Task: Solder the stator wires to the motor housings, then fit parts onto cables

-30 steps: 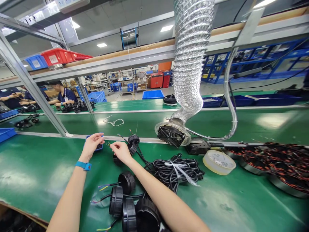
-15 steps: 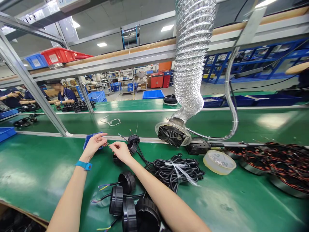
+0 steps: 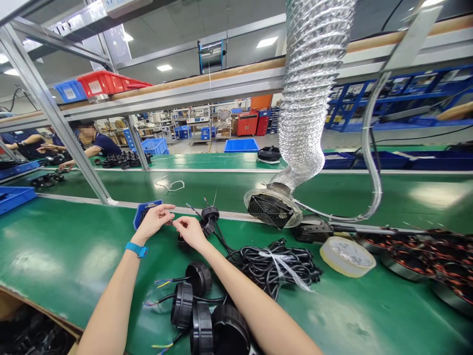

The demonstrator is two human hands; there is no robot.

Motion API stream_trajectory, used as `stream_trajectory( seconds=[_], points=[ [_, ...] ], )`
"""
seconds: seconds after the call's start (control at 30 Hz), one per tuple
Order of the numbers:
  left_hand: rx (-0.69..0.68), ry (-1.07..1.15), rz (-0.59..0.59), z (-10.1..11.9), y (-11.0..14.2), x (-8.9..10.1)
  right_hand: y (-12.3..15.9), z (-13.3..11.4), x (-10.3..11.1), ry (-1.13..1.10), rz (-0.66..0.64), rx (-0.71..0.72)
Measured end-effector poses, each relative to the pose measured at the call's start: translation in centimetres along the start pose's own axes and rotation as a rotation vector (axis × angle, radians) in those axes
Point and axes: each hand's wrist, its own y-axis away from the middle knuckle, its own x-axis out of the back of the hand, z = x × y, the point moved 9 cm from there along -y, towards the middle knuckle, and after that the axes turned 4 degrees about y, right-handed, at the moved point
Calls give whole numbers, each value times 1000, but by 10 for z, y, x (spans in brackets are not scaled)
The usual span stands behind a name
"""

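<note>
My left hand, with a blue band on the wrist, pinches something tiny between thumb and forefinger, its other fingers extended. Close beside it, the fingertips of my right hand are pinched together on a thin wire, mostly hidden. Just behind the left hand is a small blue bin with dark small parts inside. Black round caps with cables lie beyond my right hand. Nearer me, several black ring-shaped housings sit under my right forearm, with coloured wire ends pointing left.
A tied bundle of black cable lies right of my forearm, beside a tape roll. Copper-wound rings are piled at far right. A fan on a silver duct hangs over the bench. A co-worker sits at back left.
The view has shifted slightly, so everything sits further right. My hands stay close together; the coloured wire between them shows less. The co-worker at left has stretched an arm out over the table.
</note>
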Motion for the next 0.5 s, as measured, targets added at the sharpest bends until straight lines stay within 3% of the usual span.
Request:
stream_trajectory(
  seconds=[0.2,0.37,0.5],
  points=[
    [20,-40,-52,-10,-3,-4,-2,4,6,39,54,-25],
    [42,41,-2,-19,-5,0,1,0,7,133,50,-3],
    [68,80,36,-22,-5,3,8,-15,11,500,86,55]
  ],
)
